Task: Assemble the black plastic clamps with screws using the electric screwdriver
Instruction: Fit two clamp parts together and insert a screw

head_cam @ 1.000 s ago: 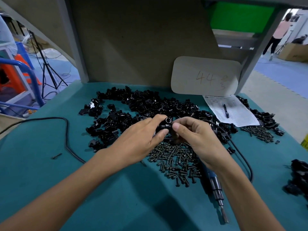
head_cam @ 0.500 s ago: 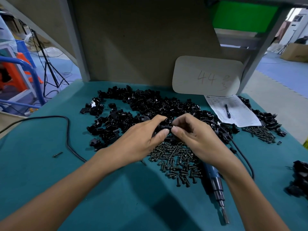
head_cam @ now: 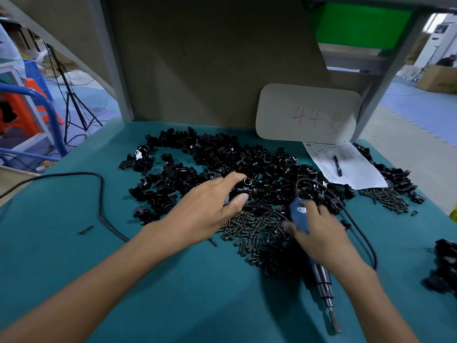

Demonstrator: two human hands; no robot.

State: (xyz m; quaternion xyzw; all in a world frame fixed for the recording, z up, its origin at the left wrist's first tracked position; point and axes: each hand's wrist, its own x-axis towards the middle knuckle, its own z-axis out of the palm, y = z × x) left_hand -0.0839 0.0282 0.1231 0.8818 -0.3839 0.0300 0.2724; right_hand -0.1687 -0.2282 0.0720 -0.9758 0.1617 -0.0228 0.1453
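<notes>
My left hand [head_cam: 210, 209] grips a black plastic clamp [head_cam: 243, 188] with a screw sticking out of its right side, held just above the parts. My right hand [head_cam: 319, 229] is blurred and closes around the blue body of the electric screwdriver [head_cam: 321, 280], which lies on the teal mat with its metal bit pointing toward me. A big heap of black clamps [head_cam: 222, 157] spreads behind my hands. A pile of dark screws [head_cam: 254, 231] lies between and under my hands.
A second screw pile [head_cam: 385, 196] and more clamps [head_cam: 395, 174] lie at the right, beside a paper sheet with a pen [head_cam: 337, 165]. A cardboard sign [head_cam: 306, 112] leans on the back wall. The black cable [head_cam: 99, 194] loops at left; assembled clamps [head_cam: 445, 268] sit at far right.
My right hand let go of the clamp and dropped down-right onto the screwdriver. My left hand keeps the clamp in nearly the same place.
</notes>
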